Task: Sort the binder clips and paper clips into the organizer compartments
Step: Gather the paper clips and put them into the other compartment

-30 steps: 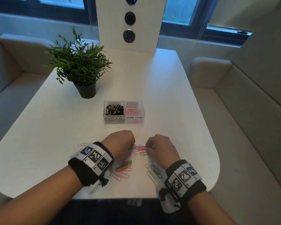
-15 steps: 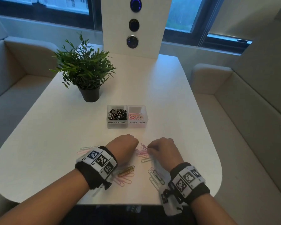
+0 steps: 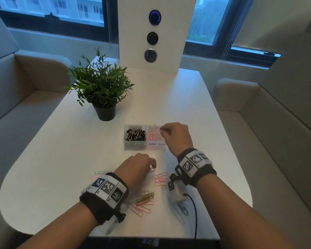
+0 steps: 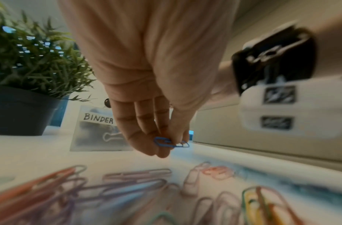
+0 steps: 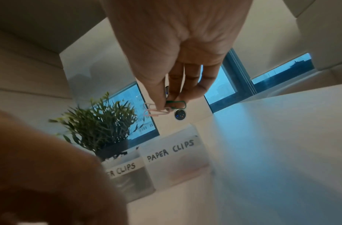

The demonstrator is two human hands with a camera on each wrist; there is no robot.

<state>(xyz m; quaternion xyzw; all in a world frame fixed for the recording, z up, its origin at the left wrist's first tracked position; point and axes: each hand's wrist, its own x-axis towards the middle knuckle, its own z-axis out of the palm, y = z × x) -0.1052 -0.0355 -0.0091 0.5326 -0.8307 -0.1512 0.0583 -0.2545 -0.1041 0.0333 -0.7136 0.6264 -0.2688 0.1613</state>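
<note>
Our right hand (image 5: 177, 50) pinches pink and green paper clips (image 5: 164, 108) above the organizer (image 3: 145, 147); our left hand (image 4: 147, 85) pinches a blue paper clip (image 4: 171, 142).

We see the organizer (image 3: 145, 147) at the table's (image 3: 61, 168) middle, binder clips (image 3: 135, 134) in its left compartment and paper clips (image 3: 153, 137) in its right. Behind it to the left stands the potted plant (image 3: 101, 87), with the button panel (image 3: 152, 35) at the far edge. Loose paper clips (image 3: 144, 201) lie on the table before the organizer; some seem to overlap, though blur hides how.
</note>
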